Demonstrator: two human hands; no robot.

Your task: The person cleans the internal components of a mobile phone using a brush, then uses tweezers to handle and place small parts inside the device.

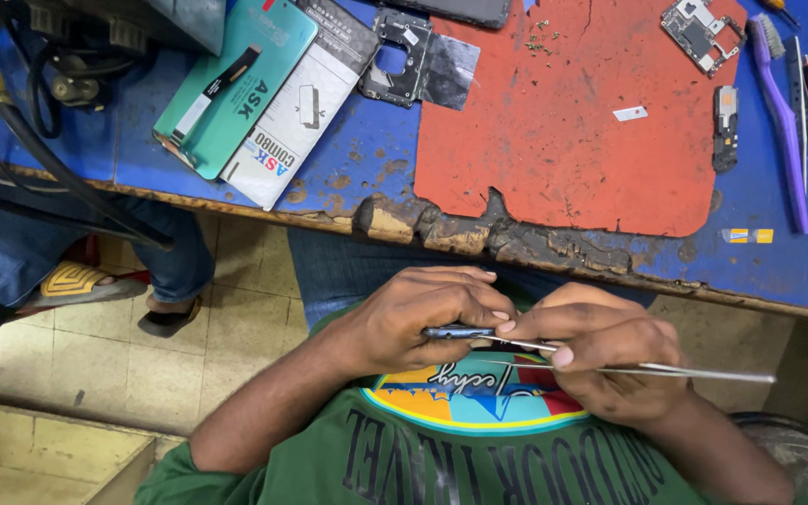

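Note:
My left hand grips a thin dark phone held edge-on, close to my chest above my green printed shirt. My right hand holds metal tweezers; their long shaft sticks out to the right and their tips point left at the phone's edge, where my fingers meet. Both hands are below the worn front edge of the blue workbench, over my lap.
On the bench lie an orange-red mat with tiny screws, a phone frame, a circuit board, a small black part, a purple brush, two flat boxes and black cables. Another person's sandalled feet rest on the tiled floor at left.

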